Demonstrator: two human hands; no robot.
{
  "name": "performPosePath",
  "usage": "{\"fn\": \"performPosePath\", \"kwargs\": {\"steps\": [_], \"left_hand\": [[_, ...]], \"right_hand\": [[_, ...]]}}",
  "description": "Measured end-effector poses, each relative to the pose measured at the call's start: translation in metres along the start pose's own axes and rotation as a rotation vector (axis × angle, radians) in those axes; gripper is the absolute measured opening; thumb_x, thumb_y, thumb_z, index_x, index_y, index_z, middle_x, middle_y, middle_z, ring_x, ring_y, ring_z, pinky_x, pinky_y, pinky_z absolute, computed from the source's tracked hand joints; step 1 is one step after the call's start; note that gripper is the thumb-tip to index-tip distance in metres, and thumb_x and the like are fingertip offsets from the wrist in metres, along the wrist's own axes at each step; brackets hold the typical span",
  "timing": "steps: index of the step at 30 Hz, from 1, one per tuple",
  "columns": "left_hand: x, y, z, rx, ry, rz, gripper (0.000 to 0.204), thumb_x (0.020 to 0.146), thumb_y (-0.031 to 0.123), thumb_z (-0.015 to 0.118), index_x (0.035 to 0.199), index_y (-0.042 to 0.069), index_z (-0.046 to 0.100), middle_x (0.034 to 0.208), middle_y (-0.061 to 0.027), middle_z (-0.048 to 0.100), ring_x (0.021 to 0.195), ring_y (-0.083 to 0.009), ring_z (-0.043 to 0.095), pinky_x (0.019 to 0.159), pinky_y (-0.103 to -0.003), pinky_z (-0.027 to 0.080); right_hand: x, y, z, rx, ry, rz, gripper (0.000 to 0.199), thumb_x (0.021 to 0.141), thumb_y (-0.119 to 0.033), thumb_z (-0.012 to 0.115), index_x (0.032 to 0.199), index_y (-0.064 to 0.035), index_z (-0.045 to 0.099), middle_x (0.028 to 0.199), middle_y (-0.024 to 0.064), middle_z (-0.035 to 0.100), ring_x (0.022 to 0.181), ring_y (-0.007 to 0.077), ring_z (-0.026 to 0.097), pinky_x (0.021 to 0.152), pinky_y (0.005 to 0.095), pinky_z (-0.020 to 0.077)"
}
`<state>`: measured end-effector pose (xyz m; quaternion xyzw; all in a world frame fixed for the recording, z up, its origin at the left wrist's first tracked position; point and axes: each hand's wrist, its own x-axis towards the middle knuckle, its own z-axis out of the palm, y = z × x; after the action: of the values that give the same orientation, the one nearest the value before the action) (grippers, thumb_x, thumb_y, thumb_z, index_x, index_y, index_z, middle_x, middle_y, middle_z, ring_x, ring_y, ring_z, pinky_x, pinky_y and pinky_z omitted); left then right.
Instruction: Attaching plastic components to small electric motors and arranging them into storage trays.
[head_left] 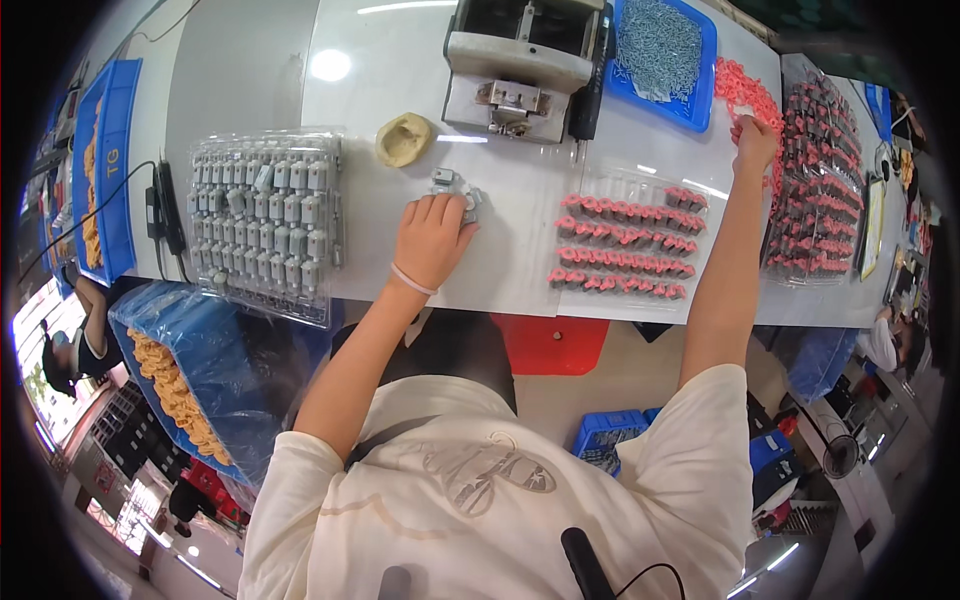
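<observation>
My left hand (432, 240) rests on the white worktop, its fingers bent and close together over a few small grey plastic parts (447, 181). Part of that cluster is hidden under the fingertips. Stretched far to the right, my right hand (756, 145) has its fingers closed at the edge of a loose pile of small pink-red plastic pieces (742, 88); which piece lies in the pinch is too small to see clearly. Nearer than this pile, a clear tray (632, 178) holds rows of dark parts with pink-red tops (625, 243).
A metal bench fixture (520, 75) stands at the back, beside a blue bin of screws (657, 50). A beige lump (403, 140) lies before it. Left is a tray of grey parts (262, 215); right, stacked filled trays (815, 180). A red stool (552, 345) is below the table.
</observation>
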<state>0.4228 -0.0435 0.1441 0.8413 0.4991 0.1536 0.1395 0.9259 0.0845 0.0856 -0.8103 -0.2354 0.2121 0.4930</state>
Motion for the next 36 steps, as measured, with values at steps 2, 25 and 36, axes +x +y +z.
{"fn": "performPosePath", "kwargs": {"steps": [2,25,36], "left_hand": [[-0.003,0.001,0.001,-0.001,0.035,-0.012,0.035,0.065,0.019,0.07,0.093,0.007,0.052,0.085,-0.0052,0.052,0.082,-0.0218,0.051,0.071,-0.033,0.039],[0.01,0.009,-0.003,-0.436,0.014,-0.152,0.025,0.071,0.001,0.062,0.095,0.007,0.055,0.087,-0.0069,0.055,0.085,-0.0261,0.05,0.072,-0.036,0.041],[0.01,-0.002,0.003,-0.888,0.089,-0.545,0.02,0.082,-0.002,0.053,0.102,0.002,0.051,0.093,-0.0105,0.05,0.077,-0.0169,0.056,0.069,-0.028,0.044]], "right_hand": [[-0.011,-0.005,-0.008,-0.013,-0.04,-0.008,0.018,0.072,-0.016,0.064,0.082,-0.0006,0.066,0.073,0.007,0.064,0.069,0.0139,0.061,0.063,0.0268,0.0471],[-0.015,-0.016,-0.037,-0.085,-0.207,-0.022,0.013,0.084,-0.011,0.059,0.092,-0.0007,0.062,0.079,0.0057,0.065,0.065,0.0093,0.058,0.057,0.0192,0.0436],[-0.005,-0.004,-0.036,0.185,-0.059,-0.083,0.014,0.081,-0.005,0.059,0.093,0.0001,0.064,0.07,0.0048,0.063,0.06,0.0089,0.056,0.052,0.0187,0.0401]]}}
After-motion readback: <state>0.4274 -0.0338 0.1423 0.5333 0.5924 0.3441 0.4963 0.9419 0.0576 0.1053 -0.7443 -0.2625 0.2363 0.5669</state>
